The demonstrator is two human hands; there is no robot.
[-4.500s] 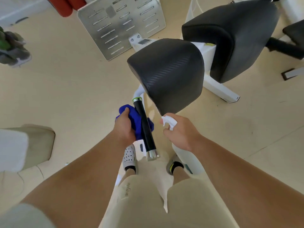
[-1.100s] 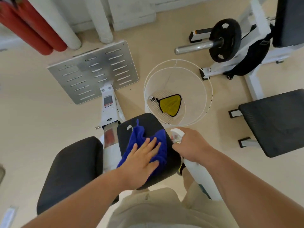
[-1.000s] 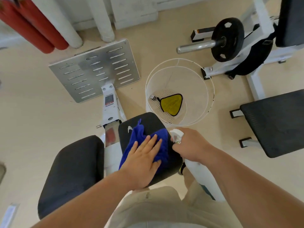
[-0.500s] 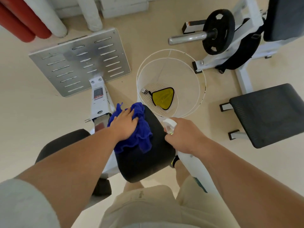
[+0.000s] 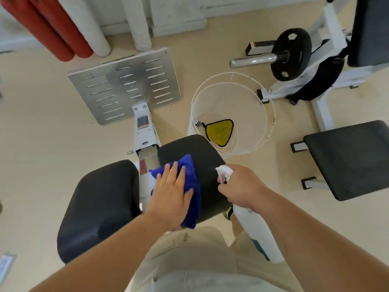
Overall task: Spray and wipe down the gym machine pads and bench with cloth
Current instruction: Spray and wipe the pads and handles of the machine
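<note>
The left hand [image 5: 170,199] lay flat, fingers spread, pressing a blue cloth [image 5: 190,180] onto the right-hand black pad [image 5: 202,152] of the machine; its grip was released, the palm holding the cloth down rather than clutching it. The cloth covered the left part of that pad and hung over its near edge. The right hand [image 5: 242,186] was clenched around the neck of a white spray bottle [image 5: 256,230], whose nozzle [image 5: 224,171] sat just beside the pad's right edge and pointed toward it, while the bottle's body slanted down along the forearm. A second black pad [image 5: 99,205] stood to the left, apart from the first, with the machine's white frame [image 5: 145,133] between them running up to a slotted metal footplate [image 5: 126,85]. Beyond the wiped pad a white wire basket [image 5: 267,106] stood on the floor with a yellow cloth [image 5: 220,131] lying in its bottom. To the right sat a black bench [image 5: 353,157], and behind it a weight plate [image 5: 291,53] on a bar.
</note>
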